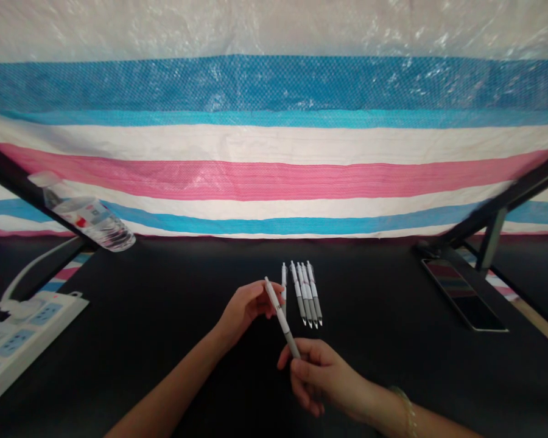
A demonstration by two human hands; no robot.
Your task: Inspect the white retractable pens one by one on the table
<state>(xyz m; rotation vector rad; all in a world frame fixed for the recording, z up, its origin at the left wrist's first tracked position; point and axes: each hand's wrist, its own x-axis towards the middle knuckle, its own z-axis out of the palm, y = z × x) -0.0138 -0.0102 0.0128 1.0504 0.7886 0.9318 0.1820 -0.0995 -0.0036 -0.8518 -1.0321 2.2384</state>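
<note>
My right hand [322,374] grips a white click pen [281,316] by its grey lower end, between thumb and fingers. The pen is tilted, its white push-button end up and to the left. My left hand [251,304] is beside the pen's upper part, fingers loosely bent and apart; the pen passes in front of its fingertips. A second white pen [284,275] lies just beyond those fingertips, its lower part partly hidden. To its right, several matching white pens [306,295] with grey grips lie side by side, tips toward me.
The pens lie on a black table [178,280]. A white power strip [36,331] with a plug is at left, a clear water bottle [95,222] at back left. A dark phone [466,295] lies at right near a black metal bar [506,194]. A striped sheet [274,179] hangs behind.
</note>
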